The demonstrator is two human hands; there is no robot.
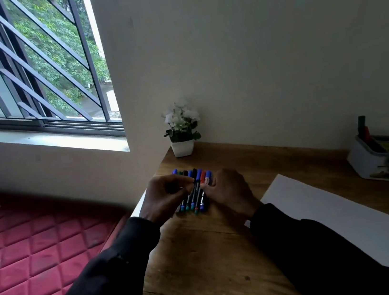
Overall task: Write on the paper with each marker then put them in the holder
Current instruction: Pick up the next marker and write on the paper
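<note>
Wooden counter, grain cracked along the near edge, set in the wall corner. Directly on it:
- row of markers side by side at the left, blue, green, red and black caps
- white paper flat at the right
- grey holder far right, two markers standing in it
- white flower pot in the back corner

Grey daylight from the barred window on my left is the sole source, glaring on the sill. The room stays dim: my black sleeves lose detail, and my left hand and right hand shade the markers. The bars bow at the wide-angle edge; the holder is soft.
</note>
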